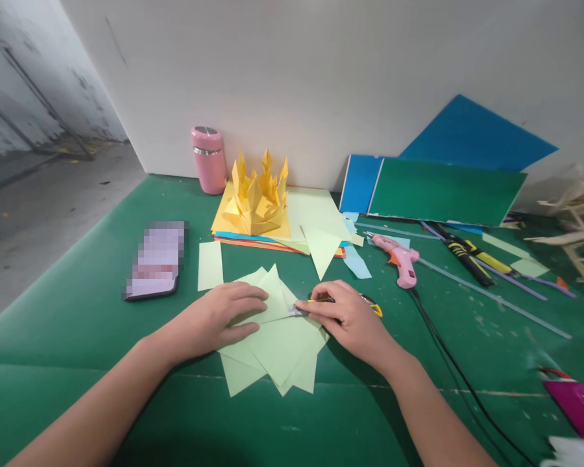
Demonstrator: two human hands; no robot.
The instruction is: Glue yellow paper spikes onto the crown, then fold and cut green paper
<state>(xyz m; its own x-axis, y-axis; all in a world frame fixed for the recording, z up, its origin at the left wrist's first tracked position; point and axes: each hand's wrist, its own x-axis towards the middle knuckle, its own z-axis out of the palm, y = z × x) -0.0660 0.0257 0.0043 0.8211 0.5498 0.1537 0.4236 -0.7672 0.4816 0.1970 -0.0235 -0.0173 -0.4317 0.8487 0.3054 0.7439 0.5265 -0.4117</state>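
Observation:
Several sheets of pale green paper (285, 353) lie fanned over one another on the green table in front of me. The top sheet has a folded flap rising to a point. My left hand (231, 314) rests flat on the left of the sheets, fingers stretched out over the flap's edge. In my right hand (348, 314) is a yellow and black box cutter (372, 305), its grey blade lying along the crease at the flap's lower right edge. My fingers cover most of its handle. I cannot tell whether the blade is cutting through the paper.
Behind the sheets, a folded yellow paper crown (257, 204) sits on stacked coloured paper, beside a pink flask (209, 161). A phone (156, 263) lies left. To the right are a pink glue gun (396, 259) with a black cord, pliers (470, 259), glue sticks and leaning boards (448, 191).

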